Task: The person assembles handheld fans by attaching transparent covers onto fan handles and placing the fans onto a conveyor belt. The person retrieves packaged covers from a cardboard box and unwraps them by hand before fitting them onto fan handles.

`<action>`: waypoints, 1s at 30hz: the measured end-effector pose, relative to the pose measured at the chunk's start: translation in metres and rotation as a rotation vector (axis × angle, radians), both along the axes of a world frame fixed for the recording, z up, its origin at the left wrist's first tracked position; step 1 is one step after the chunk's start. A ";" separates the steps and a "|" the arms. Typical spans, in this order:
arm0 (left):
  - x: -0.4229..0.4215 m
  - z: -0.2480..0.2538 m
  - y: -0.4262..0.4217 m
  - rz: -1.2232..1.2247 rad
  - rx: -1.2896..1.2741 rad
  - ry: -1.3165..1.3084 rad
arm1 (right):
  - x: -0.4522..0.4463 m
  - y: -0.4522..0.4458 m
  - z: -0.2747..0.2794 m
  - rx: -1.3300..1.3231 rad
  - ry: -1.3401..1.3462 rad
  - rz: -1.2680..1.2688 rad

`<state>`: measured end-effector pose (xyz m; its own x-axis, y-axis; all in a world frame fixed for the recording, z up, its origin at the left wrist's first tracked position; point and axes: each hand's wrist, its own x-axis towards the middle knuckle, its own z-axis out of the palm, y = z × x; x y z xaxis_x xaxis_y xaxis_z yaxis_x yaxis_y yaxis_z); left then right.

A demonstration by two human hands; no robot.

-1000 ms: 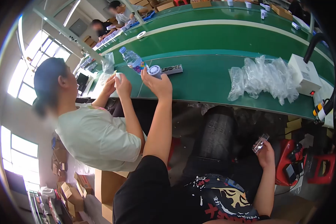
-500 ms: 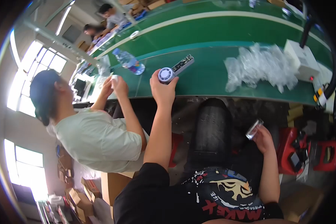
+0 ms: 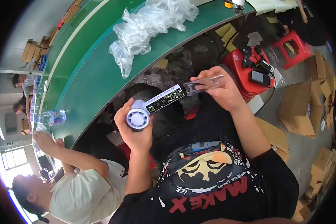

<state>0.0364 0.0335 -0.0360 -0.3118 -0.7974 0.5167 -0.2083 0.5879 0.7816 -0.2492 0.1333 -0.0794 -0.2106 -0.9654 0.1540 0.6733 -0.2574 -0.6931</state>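
My left hand [image 3: 133, 128] is closed around the round head of a pale lilac handheld fan [image 3: 137, 118]. The fan's stick-like handle points up to the right, with an exposed circuit board and "Speed FAN" lettering along it. In my right hand [image 3: 224, 89] is a clear plastic tube [image 3: 207, 83], gripped between thumb and fingers. The tube's near end lies close to the tip of the fan handle, roughly in line with it; I cannot tell whether they touch. Both hands are above my lap, in front of the green workbench [image 3: 86, 98].
Crumpled clear plastic bags [image 3: 149, 28] lie on the bench. A water bottle [image 3: 52, 117] stands near a co-worker [image 3: 82, 186] at my left. To the right are a red stool [image 3: 246, 74] with electronic devices on it, another red stool [image 3: 294, 49] and cardboard boxes [image 3: 298, 106].
My view has turned to the right. The fan has come from over the bench to above my lap, and the clear tube has risen to meet the end of its handle.
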 end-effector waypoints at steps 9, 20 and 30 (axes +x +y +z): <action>-0.003 0.011 0.007 -0.060 -0.071 0.002 | 0.000 0.017 0.024 -0.094 0.152 -0.003; 0.007 0.022 0.008 0.029 -0.465 -0.161 | 0.000 0.018 0.051 -0.240 0.516 -0.165; 0.010 0.019 0.000 0.085 -0.881 -0.131 | -0.001 0.029 0.056 -0.308 1.077 -0.385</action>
